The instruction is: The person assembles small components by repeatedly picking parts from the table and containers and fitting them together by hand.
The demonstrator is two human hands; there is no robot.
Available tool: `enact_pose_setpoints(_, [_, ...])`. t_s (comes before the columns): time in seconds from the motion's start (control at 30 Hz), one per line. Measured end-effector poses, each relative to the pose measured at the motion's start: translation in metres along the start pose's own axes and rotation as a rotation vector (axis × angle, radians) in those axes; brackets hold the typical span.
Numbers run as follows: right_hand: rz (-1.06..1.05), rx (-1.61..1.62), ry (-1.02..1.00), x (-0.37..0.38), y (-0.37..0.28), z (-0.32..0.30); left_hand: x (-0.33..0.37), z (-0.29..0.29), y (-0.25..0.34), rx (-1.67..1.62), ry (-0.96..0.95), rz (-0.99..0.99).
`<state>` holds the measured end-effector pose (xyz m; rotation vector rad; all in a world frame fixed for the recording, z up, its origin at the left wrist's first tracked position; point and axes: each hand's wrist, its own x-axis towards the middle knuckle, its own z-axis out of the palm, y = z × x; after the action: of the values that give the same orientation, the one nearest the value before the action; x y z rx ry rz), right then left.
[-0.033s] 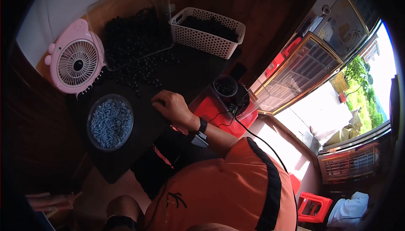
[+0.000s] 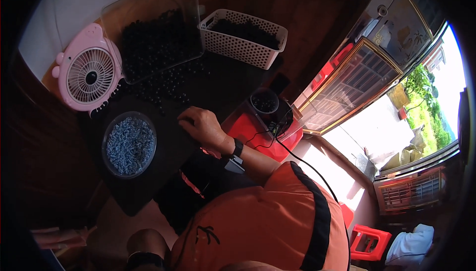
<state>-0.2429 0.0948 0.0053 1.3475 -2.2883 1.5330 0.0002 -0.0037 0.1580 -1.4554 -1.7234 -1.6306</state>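
Note:
My right hand [image 2: 202, 125], with a dark band on its wrist, rests at the near edge of the dark table [image 2: 168, 144]. Its fingers are curled inward and closed; what they hold, if anything, is hidden. Left of it stands a clear round tub [image 2: 105, 147] full of small blue bead-like pieces [image 2: 130, 144]. Beyond the hand, loose round black beads [image 2: 166, 85] lie scattered before a tilted clear box [image 2: 201, 23] holding a dark heap. My left hand cannot be made out; a dim pinkish shape [image 2: 59, 236] at the lower left is unclear.
A pink fan [image 2: 90, 75] stands at the far left. A white perforated basket [image 2: 243, 48] with dark contents is at the back. Right of the table, a cup of black beads [image 2: 265, 100] sits above a red stool [image 2: 243, 130], beside a black cable [image 2: 307, 164].

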Motion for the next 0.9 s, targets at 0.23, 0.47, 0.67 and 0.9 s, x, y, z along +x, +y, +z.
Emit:
enact_pose_setpoints(0.23, [-0.010, -0.057, 0.021, 0.000, -0.003, -0.003, 0.008, 0.006, -0.008, -0.166, -0.092, -0.010])
enact_pose_setpoints(0.47, [-0.037, -0.082, 0.028, -0.002, 0.001, -0.001, 0.026, 0.019, -0.035, -0.297, -0.193, -0.013])
enact_pose_setpoints(0.67, [-0.031, -0.087, 0.012, -0.001, -0.003, -0.005, 0.020, 0.037, -0.033, -0.379, -0.240, -0.036])
enact_pose_setpoints(0.9, [-0.035, -0.106, 0.009, -0.001, -0.001, 0.001, 0.017, 0.041, -0.036, -0.431, -0.262, -0.080])
